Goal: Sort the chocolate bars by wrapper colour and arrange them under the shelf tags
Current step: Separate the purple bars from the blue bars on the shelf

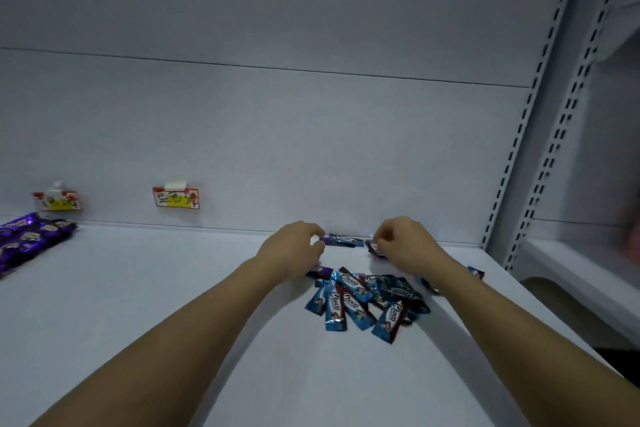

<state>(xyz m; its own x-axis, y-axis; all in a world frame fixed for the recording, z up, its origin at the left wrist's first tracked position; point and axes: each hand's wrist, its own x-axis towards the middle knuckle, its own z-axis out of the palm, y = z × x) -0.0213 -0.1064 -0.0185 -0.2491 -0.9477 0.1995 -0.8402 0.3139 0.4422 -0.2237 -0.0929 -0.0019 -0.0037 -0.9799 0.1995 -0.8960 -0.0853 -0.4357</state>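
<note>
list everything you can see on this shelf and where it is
purple bars: a group, count unclear, purple, far left under the left tag
shelf tags: two, red, white and yellow, on the back wall at left
mixed pile: many bars, blue and dark red, shelf centre-right
blue bar: one, by the back wall, between the hands
shelf: white
slotted uprights: right side
left hand: fingers curled at the blue bar's end
right hand: curled on a dark bar

- Shelf (145,288): smooth, matt white surface; looks like painted metal.
- Back panel (311,132): same matt white finish.
- Slotted uprights (512,149) at the shelf's right edge: painted metal.
- Chocolate bars (360,302): glossy, crinkled foil-like wrappers.
- Purple bars (27,239) at the left edge: shiny wrappers.
- Shelf tags (176,198): paper, matt.
</note>
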